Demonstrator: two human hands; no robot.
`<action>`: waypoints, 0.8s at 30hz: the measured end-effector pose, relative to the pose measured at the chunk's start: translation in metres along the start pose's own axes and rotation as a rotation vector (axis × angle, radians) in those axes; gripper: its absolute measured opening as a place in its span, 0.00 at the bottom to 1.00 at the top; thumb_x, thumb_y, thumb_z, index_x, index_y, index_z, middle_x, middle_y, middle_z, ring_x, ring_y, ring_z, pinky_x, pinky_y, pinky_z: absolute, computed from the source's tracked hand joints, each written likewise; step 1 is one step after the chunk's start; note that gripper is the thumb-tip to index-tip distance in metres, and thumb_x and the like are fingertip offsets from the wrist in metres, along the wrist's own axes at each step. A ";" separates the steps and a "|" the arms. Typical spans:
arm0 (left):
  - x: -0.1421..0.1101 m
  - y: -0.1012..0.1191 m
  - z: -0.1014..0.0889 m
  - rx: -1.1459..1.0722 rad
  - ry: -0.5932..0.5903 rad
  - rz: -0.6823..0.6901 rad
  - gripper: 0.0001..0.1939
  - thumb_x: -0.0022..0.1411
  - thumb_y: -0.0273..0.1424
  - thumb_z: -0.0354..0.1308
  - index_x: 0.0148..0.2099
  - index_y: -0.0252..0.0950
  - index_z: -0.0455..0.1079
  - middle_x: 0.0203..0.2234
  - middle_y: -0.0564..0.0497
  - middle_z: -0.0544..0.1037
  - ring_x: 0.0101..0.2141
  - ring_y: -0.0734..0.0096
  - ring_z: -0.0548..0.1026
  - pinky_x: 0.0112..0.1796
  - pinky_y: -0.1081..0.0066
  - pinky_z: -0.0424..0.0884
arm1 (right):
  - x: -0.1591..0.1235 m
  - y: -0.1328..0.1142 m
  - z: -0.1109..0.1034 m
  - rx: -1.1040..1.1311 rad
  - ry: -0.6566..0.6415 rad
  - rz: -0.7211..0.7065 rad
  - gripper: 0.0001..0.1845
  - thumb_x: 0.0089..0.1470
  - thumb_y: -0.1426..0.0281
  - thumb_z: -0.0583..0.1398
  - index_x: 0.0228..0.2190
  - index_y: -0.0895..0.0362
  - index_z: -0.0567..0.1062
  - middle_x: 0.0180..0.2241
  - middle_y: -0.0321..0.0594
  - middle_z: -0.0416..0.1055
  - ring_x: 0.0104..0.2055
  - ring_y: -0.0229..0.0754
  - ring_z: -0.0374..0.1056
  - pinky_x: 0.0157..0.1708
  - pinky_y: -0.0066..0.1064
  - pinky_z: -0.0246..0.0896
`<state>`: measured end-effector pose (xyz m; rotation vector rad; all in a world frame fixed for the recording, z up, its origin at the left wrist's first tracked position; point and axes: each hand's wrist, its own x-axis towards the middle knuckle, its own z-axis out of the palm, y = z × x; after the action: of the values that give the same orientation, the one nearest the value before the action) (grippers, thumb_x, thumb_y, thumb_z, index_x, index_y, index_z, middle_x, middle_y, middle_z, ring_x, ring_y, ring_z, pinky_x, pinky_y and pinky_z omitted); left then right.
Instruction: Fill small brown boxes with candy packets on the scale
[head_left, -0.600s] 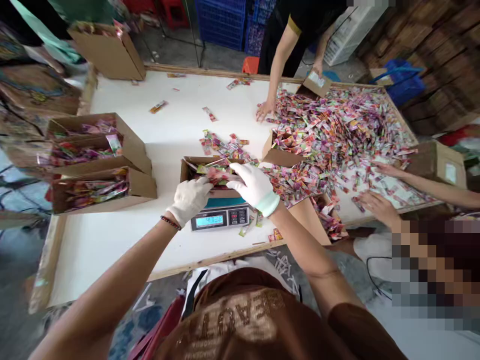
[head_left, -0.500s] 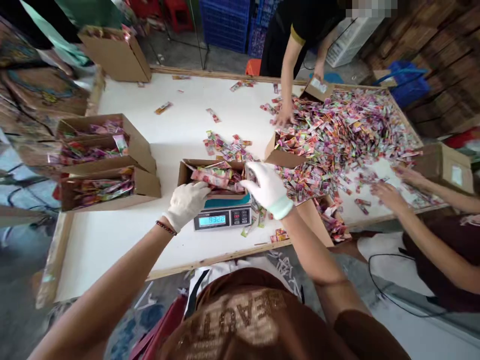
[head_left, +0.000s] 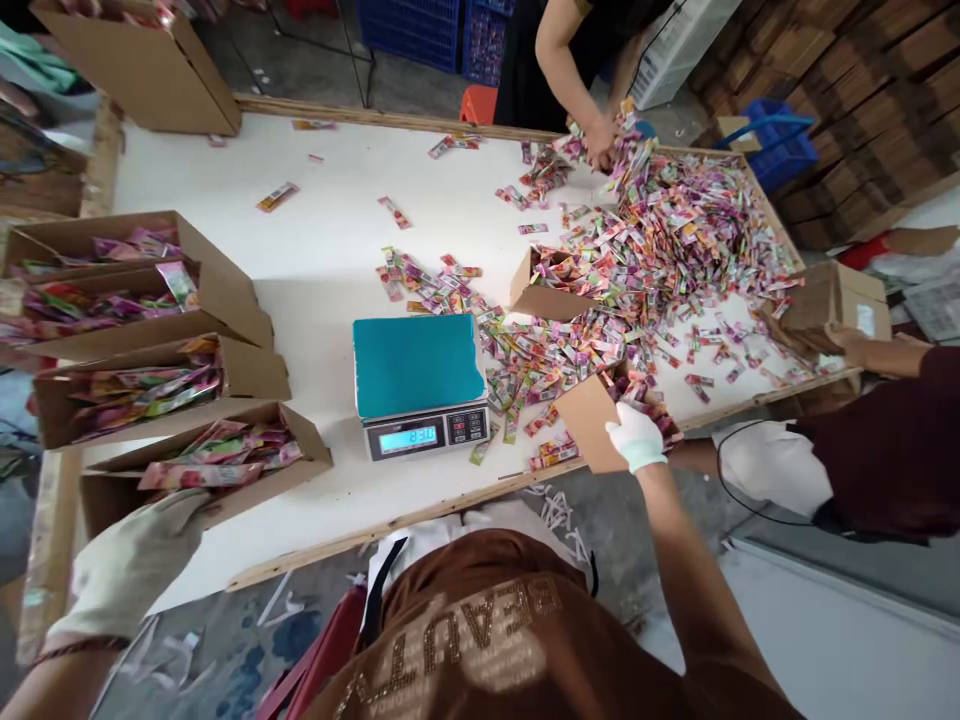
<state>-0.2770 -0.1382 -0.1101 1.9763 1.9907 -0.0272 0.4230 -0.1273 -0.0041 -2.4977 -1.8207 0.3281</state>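
My gloved left hand (head_left: 146, 550) is at the near wall of an open cardboard box (head_left: 311, 452) filled with small wrapped packets, at the left end of the table. Its fingers curl over the wall onto the contents. At the table's near edge, my gloved right hand (head_left: 637, 434) grips another cardboard box (head_left: 590, 425), tilted and holding packets; part of that grip is hidden. Between my hands stands a digital scale (head_left: 409, 437), its teal platform (head_left: 416, 365) bare and its display lit.
More filled boxes (head_left: 225, 300) line the table's left side. A large heap of packets (head_left: 697, 220) covers the right side, with a small box (head_left: 551, 298) at its edge. Across the table, a co-worker's hand (head_left: 602, 142) handles packets; another person's hand (head_left: 847, 340) is at a box (head_left: 862, 305).
The filled box has gone from the scale to the left end of the table with my left hand. My right hand has moved right and taken hold of another box. The far co-worker lifts packets.
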 end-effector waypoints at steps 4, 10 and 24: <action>0.052 -0.017 0.006 0.150 -0.035 -0.205 0.20 0.60 0.43 0.47 0.42 0.44 0.78 0.41 0.49 0.84 0.36 0.57 0.77 0.42 0.57 0.76 | 0.004 -0.044 -0.031 -0.025 -0.011 -0.121 0.13 0.57 0.75 0.65 0.28 0.51 0.67 0.24 0.39 0.70 0.25 0.41 0.62 0.29 0.36 0.48; 0.121 -0.021 -0.015 0.317 -0.135 -0.278 0.21 0.60 0.36 0.48 0.46 0.32 0.78 0.38 0.41 0.81 0.30 0.66 0.68 0.42 0.62 0.73 | 0.028 -0.184 -0.023 0.111 -0.033 -0.585 0.10 0.66 0.64 0.64 0.44 0.57 0.77 0.42 0.45 0.77 0.44 0.45 0.73 0.43 0.37 0.71; -0.017 0.077 0.049 -0.207 0.266 -0.146 0.30 0.68 0.47 0.51 0.59 0.29 0.72 0.62 0.30 0.72 0.60 0.45 0.73 0.59 0.52 0.70 | 0.062 -0.173 0.033 0.442 -0.035 -0.581 0.42 0.65 0.50 0.61 0.72 0.52 0.57 0.69 0.53 0.60 0.69 0.56 0.62 0.68 0.51 0.61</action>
<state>-0.1918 -0.1639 -0.1351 1.7770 2.1959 0.4105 0.2723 -0.0179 -0.0193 -1.6097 -2.0931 0.6516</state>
